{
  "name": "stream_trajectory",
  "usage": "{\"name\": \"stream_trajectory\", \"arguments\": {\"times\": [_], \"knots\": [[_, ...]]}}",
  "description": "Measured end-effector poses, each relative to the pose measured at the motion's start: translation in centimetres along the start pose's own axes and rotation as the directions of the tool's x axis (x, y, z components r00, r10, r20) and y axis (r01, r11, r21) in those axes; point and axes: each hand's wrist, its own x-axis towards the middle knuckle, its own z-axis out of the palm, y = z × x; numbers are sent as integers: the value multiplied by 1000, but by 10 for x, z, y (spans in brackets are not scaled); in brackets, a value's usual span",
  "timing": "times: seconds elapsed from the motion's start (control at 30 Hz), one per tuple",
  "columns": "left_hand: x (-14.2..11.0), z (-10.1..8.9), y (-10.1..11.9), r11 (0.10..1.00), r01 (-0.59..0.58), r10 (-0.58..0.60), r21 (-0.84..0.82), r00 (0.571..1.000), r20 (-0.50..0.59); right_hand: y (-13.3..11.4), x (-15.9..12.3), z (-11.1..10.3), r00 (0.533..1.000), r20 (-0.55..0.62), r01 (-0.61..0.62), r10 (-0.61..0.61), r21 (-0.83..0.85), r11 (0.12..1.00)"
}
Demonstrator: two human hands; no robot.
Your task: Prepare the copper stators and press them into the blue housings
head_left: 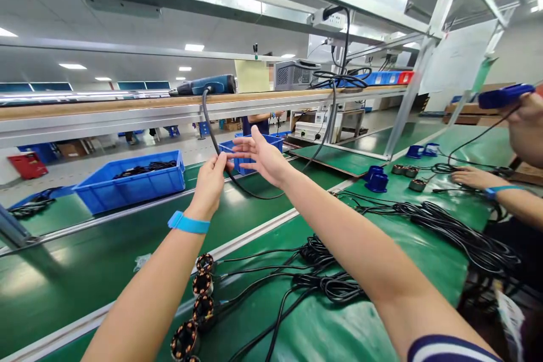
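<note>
My left hand (207, 184), a blue band on its wrist, has its fingers closed around a black power cord (205, 116). That cord drops from a blue heat-gun-like tool (212, 85) on the shelf and sags in a loop behind my hands. My right hand (266, 159) is raised with fingers stretched out and spread, fingertips close to the left fingers and the cord. Below my forearms, several copper-wound motor stators (202, 310) stand in a row on the green bench, joined to coiled black cables (335, 285).
A blue bin (131, 184) of dark parts stands left, beyond the rail. On the right, a co-worker's hands (477, 177) are among cables, one holding a blue housing (504, 96). Blue caps (376, 181) and a cable bundle (458, 232) lie nearby. A wooden-edged shelf (148, 103) crosses ahead.
</note>
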Motion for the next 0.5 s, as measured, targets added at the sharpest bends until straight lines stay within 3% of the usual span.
{"name": "stream_trajectory", "arguments": {"times": [0.13, 0.27, 0.4, 0.5], "knots": [[-42, -14, 41, 964, -42, 38, -264, 999, -21, -13, 17, 28, 999, -3, -37, 41, 339, 940], [-110, -35, 65, 884, 80, -40, -461, 995, 95, -35, 35, 55, 1000, -9, 1, 5, 528, 849], [-188, -28, 55, 775, 246, -139, -582, 965, 223, -61, 39, 82, 994, 26, 60, -103, 666, 744], [-242, -8, 25, 693, 397, -192, -602, 906, 377, -68, 6, 97, 980, 71, 98, -188, 648, 756]]}}
